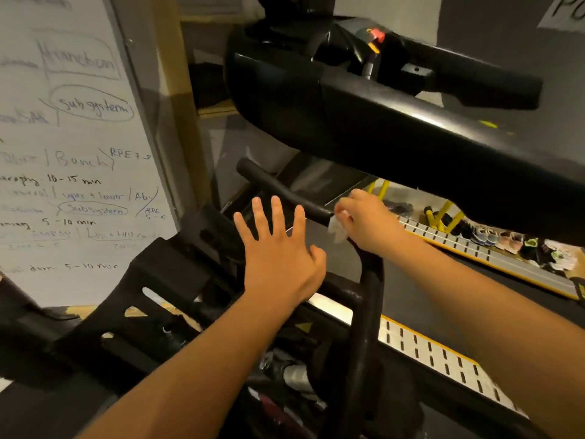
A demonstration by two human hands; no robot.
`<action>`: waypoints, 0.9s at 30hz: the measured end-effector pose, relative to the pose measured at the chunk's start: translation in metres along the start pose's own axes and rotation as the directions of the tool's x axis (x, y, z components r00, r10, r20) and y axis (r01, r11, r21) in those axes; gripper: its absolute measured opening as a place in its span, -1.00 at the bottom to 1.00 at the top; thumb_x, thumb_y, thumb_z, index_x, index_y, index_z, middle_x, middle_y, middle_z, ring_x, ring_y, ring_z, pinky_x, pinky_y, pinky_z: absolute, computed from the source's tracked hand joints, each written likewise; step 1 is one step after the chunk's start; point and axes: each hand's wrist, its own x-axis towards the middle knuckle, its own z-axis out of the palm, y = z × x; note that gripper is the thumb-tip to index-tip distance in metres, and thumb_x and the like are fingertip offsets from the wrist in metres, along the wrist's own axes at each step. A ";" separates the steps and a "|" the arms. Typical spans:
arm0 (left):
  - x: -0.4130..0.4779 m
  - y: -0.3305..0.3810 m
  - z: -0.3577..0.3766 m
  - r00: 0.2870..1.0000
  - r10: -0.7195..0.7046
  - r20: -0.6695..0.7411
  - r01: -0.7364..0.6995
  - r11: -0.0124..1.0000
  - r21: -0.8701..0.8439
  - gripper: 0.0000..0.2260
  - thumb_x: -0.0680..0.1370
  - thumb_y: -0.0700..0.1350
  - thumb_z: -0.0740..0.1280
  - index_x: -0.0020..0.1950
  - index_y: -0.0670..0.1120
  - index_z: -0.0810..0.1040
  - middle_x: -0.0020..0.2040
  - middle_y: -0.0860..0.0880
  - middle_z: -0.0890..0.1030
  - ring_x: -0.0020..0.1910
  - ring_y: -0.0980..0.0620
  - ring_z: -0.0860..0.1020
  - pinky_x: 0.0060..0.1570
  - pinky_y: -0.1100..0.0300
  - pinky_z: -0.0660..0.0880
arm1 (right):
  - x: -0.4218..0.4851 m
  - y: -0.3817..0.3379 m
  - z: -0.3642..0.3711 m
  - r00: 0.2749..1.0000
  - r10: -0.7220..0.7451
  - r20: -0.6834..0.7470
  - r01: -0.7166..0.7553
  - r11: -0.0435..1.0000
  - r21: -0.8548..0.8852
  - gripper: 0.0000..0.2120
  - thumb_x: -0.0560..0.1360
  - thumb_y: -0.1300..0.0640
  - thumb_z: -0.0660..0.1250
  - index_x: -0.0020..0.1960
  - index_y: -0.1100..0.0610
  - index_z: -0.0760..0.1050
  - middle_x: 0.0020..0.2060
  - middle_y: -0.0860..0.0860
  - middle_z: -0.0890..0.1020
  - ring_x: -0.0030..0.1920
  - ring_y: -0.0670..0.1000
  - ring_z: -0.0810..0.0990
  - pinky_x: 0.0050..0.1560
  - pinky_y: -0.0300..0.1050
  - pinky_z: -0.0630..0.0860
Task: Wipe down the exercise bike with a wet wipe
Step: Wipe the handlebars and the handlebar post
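White crumpled wet wipe (338, 229) sits pinched in our right hand (368, 221) grip against the black tubular handlebar (285, 189), which runs up-left; our left hand (278, 248) hovers splayed, empty.

Scribbled whiteboard (72, 147), grey wall (493, 23), shoes (506, 240)

The bike (364, 128) is black, the wipe (338, 229) white; the whiteboard (72, 153) carries blue and black handwriting; the slotted rail (443, 353) is silver, yellow-edged.
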 end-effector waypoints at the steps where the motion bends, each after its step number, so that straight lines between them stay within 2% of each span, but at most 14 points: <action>1: 0.001 0.000 0.000 1.000 -0.023 -0.013 0.024 1.000 0.017 -0.37 0.58 0.22 -0.06 0.61 0.06 -0.14 0.61 -0.18 -0.22 0.53 -0.29 -0.34 0.42 -0.39 -0.27 | 0.018 -0.004 0.003 0.998 -0.056 0.019 0.057 0.997 -0.054 -0.72 0.55 0.17 0.33 0.26 0.10 0.48 0.17 0.04 0.47 0.18 0.06 0.45 0.11 -0.07 0.48; 4: 0.007 -0.002 -0.002 0.996 -0.083 -0.030 0.085 0.995 0.056 -0.35 0.57 0.23 -0.08 0.59 0.07 -0.22 0.59 -0.18 -0.30 0.50 -0.30 -0.42 0.37 -0.42 -0.33 | 0.070 -0.018 0.015 0.996 -0.088 0.033 0.088 0.996 0.021 -0.62 0.47 0.19 0.42 0.26 0.05 0.45 0.20 0.01 0.43 0.15 0.05 0.48 0.12 -0.07 0.50; 7: 0.011 -0.001 -0.002 0.990 -0.135 -0.026 0.136 0.990 0.028 -0.34 0.57 0.23 -0.09 0.58 0.05 -0.26 0.58 -0.19 -0.32 0.49 -0.31 -0.43 0.35 -0.43 -0.33 | 0.113 -0.041 0.025 0.978 -0.206 0.002 0.206 0.978 0.014 -0.64 0.52 0.18 0.34 0.29 0.03 0.44 0.22 -0.02 0.45 0.17 0.02 0.45 0.16 -0.08 0.44; 9: 0.013 0.001 -0.003 0.990 -0.141 0.002 0.141 0.989 0.040 -0.35 0.58 0.22 -0.10 0.58 0.05 -0.30 0.57 -0.19 -0.34 0.48 -0.32 -0.44 0.35 -0.43 -0.32 | 0.137 -0.057 0.026 0.980 -0.181 -0.077 0.191 0.971 0.141 -0.70 0.54 0.23 0.30 0.25 0.06 0.47 0.18 0.00 0.48 0.13 0.03 0.49 0.14 -0.08 0.47; 12: 0.013 0.003 -0.005 0.989 -0.148 0.018 0.146 0.987 0.061 -0.35 0.58 0.22 -0.12 0.58 0.05 -0.30 0.57 -0.20 -0.33 0.48 -0.32 -0.44 0.35 -0.42 -0.32 | 0.164 -0.082 0.020 0.975 -0.128 -0.181 0.191 0.899 0.393 -0.83 0.57 0.26 0.28 0.12 0.11 0.54 0.08 0.04 0.51 0.08 0.03 0.53 0.09 -0.12 0.49; 15: 0.014 0.004 -0.006 0.988 -0.152 0.016 0.151 0.986 0.066 -0.35 0.57 0.21 -0.10 0.58 0.05 -0.28 0.58 -0.19 -0.31 0.49 -0.30 -0.43 0.36 -0.40 -0.33 | 0.175 -0.095 0.018 0.972 -0.101 -0.214 0.202 0.828 0.524 -0.86 0.61 0.21 0.22 0.08 0.11 0.54 0.04 0.05 0.53 0.04 0.03 0.53 0.01 -0.17 0.46; 18: 0.013 0.004 -0.007 0.987 -0.162 0.022 0.160 0.985 0.069 -0.35 0.57 0.22 -0.10 0.59 0.05 -0.25 0.59 -0.17 -0.29 0.50 -0.29 -0.42 0.37 -0.40 -0.30 | 0.164 -0.085 0.013 0.972 -0.158 -0.171 0.222 0.849 0.479 -0.85 0.62 0.18 0.20 0.10 0.11 0.53 0.05 0.06 0.54 0.03 0.03 0.53 -0.01 -0.17 0.44; 21: 0.008 0.005 -0.005 0.986 -0.166 0.005 0.165 0.983 0.079 -0.35 0.58 0.23 -0.12 0.60 0.04 -0.22 0.60 -0.18 -0.26 0.51 -0.30 -0.39 0.39 -0.40 -0.27 | 0.130 -0.054 0.007 0.976 -0.215 -0.025 0.207 0.898 0.387 -0.85 0.61 0.14 0.22 0.11 0.09 0.53 0.05 0.05 0.57 -0.01 0.01 0.53 -0.05 -0.13 0.44; 24: 0.006 0.005 -0.003 0.989 -0.147 -0.017 0.148 0.987 0.069 -0.36 0.58 0.24 -0.13 0.60 0.04 -0.21 0.60 -0.18 -0.23 0.52 -0.30 -0.36 0.41 -0.39 -0.25 | 0.088 -0.015 0.003 0.971 -0.193 0.141 0.163 0.966 0.202 -0.83 0.62 0.12 0.20 0.14 0.06 0.53 0.03 0.05 0.58 -0.10 0.01 0.52 -0.14 -0.13 0.43; 27: 0.007 0.003 -0.001 0.990 -0.137 0.009 0.137 0.990 0.045 -0.36 0.58 0.26 -0.14 0.59 0.06 -0.24 0.60 -0.17 -0.24 0.52 -0.29 -0.36 0.42 -0.38 -0.24 | 0.070 -0.003 -0.010 0.950 -0.149 0.273 0.126 0.987 0.098 -0.90 0.59 0.10 0.24 0.05 0.03 0.52 -0.04 0.03 0.59 -0.14 -0.01 0.55 -0.15 -0.12 0.52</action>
